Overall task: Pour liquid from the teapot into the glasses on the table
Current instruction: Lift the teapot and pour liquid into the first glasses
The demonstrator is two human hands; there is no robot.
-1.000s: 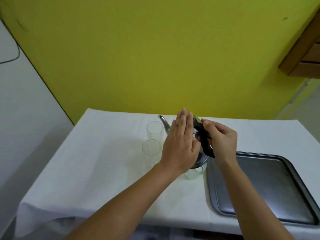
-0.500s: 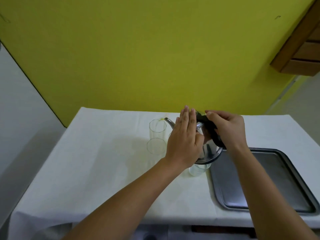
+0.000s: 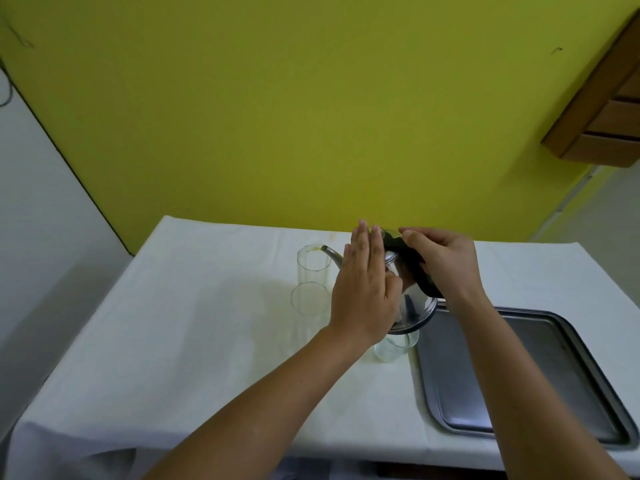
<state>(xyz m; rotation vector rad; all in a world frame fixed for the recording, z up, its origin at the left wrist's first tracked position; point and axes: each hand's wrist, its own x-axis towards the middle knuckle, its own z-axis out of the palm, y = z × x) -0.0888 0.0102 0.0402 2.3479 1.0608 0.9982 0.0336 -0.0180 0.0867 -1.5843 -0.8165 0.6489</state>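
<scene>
A shiny steel teapot with a black handle is tilted to the left above the table. Its spout tip sits at the rim of the far clear glass. My right hand grips the black handle. My left hand lies flat against the pot's lid and side, fingers straight. A second clear glass stands just in front of the first. A third glass stands under the pot's base, partly hidden by it.
A white cloth covers the table. An empty grey metal tray lies at the right, close to the pot. A yellow wall rises behind the table. Wooden drawers hang at the upper right.
The teapot has tipped further left and its spout has reached the far glass's rim. Both hands stayed on the pot.
</scene>
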